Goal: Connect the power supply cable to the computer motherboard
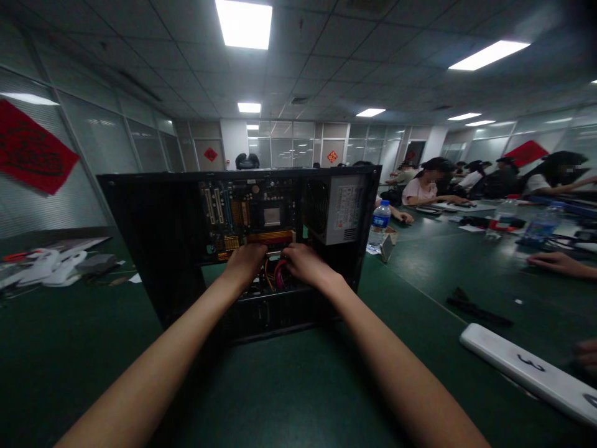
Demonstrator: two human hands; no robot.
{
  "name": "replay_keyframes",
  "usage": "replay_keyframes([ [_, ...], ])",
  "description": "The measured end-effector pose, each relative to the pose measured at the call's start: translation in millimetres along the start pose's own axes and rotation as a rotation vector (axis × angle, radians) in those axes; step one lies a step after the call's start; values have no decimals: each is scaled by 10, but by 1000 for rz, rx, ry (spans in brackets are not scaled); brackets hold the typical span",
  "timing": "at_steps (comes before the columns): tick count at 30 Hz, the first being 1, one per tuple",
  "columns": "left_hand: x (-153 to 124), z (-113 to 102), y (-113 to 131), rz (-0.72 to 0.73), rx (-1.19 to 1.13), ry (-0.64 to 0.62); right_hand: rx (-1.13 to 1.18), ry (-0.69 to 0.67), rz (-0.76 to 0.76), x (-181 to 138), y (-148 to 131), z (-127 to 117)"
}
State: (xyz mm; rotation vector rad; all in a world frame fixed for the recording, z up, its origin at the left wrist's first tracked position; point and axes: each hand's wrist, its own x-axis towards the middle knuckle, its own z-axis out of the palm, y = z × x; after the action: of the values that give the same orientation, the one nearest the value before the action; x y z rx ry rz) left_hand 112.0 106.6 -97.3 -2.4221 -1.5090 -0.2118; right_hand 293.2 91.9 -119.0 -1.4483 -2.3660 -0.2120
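Observation:
An open black computer case (153, 249) stands on the green table (280, 386) in front of me, its motherboard (247, 218) and grey power supply (342, 214) exposed. Both my arms reach into its lower middle. My left hand (245, 261) is curled closed at the bottom edge of the motherboard. Beside it, my right hand (303, 262) is also closed with the fingers bent down. A bundle of red and yellow cables (276, 275) shows between and below the two hands. What each hand grips is hidden by the fingers.
A white panel marked with a digit (527, 367) lies at the right, black cables (476, 308) behind it. A water bottle (379, 225) stands right of the case. Other people (431, 183) sit along the table's far right. White and grey parts (56, 266) lie at the left.

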Motion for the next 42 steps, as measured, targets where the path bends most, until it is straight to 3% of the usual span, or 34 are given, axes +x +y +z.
replay_keyframes([
  [14,45,32,-2,-33,5,-53,18,3,-56,-28,-7,5],
  [28,23,2,-18,2,6,-49,-302,-19,-319,270,46,54],
  [42,3,-2,-18,1,-11,-43,-360,2,-373,322,98,189],
])
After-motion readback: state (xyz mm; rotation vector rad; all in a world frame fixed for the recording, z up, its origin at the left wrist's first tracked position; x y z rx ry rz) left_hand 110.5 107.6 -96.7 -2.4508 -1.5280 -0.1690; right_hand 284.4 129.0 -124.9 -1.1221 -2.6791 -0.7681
